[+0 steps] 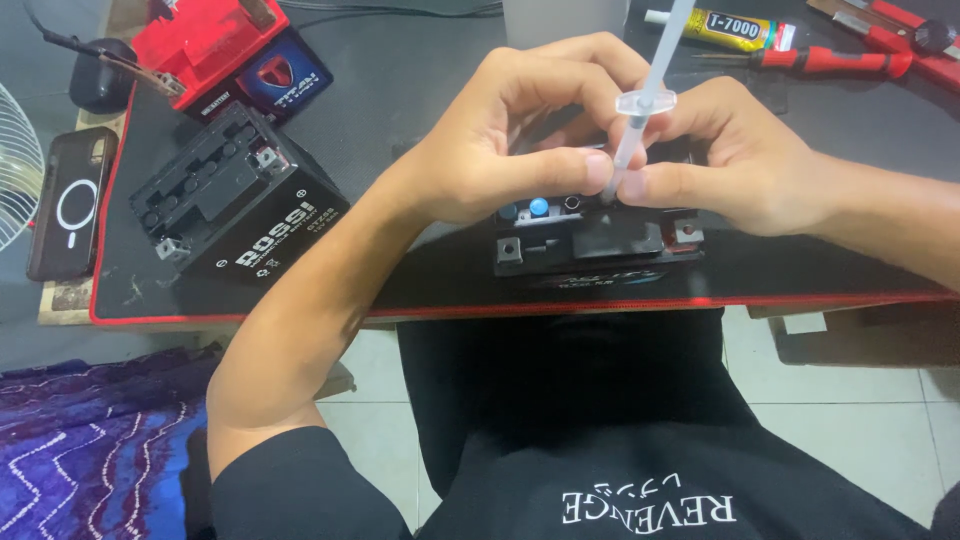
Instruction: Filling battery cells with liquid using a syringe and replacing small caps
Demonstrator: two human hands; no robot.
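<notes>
Left hand [510, 150]: fingers curled, thumb and forefinger pinching the lower barrel of the syringe [640, 110] just above its tip.
Right hand [730, 160]: fingers bent inward, thumb and forefinger gripping the same barrel from the opposite side; the two hands touch around it.
Syringe: clear plastic, tilted slightly, its plunger end leaning toward the far right; the tip points down into the top of the small black battery [595, 245].
Small black battery: sits at the near edge of the black mat [400, 90], directly under the hands; a row of cell openings shows on top, one with a blue cap [539, 207].
Step in hand: judged to be dosing a cell opening, the tip seated at or in one port; the contact point itself is hidden by the fingertips.
Next move calls for: a steady barrel, upright alignment over the port, and one hand free to reach the plunger.
Surroundings: a second black battery [240, 195] to the left, a red battery [215, 45] far left, a phone [70, 200] at the left edge, a glue tube [735, 28] and red-handled tools [850, 60] at the far right.
</notes>
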